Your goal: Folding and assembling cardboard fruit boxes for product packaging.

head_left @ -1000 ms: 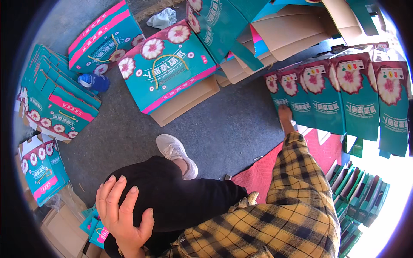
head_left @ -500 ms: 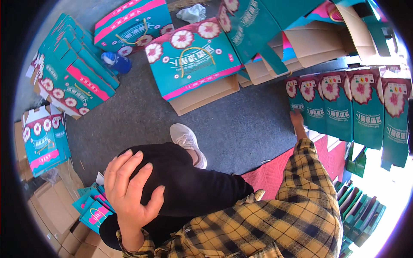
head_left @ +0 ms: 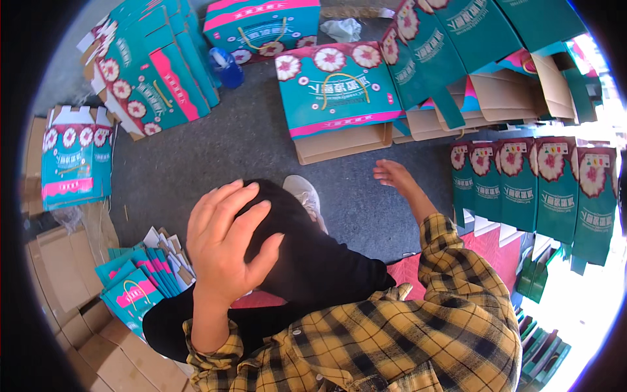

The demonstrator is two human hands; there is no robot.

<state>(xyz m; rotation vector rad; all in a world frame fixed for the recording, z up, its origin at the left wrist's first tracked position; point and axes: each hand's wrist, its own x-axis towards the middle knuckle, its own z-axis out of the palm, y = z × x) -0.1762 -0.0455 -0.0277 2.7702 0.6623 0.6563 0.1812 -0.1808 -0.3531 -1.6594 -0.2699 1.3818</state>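
My left hand (head_left: 225, 251) hovers palm down with spread fingers over my black-trousered knee (head_left: 300, 255), holding nothing. My right hand (head_left: 394, 175) reaches forward over the grey floor, fingers loosely apart and empty. It is just left of a row of flattened teal boxes with flower prints (head_left: 535, 186) and below an assembled teal and pink box (head_left: 333, 88) that lies on brown cardboard. My white shoe (head_left: 305, 196) shows beside the knee. Yellow plaid sleeves cover both arms.
Stacks of flat teal cartons (head_left: 147, 68) lie at the upper left, another pile (head_left: 72, 157) at the left and a fan of them (head_left: 140, 277) by my left knee. A blue bottle (head_left: 226, 65) stands near the top. Brown cardboard sheets (head_left: 65, 281) lie lower left. A red mat (head_left: 496, 245) is under me.
My left hand has risen and moved right over the knee. My right hand has pulled away from the row of flat boxes toward the middle. The view has shifted downward.
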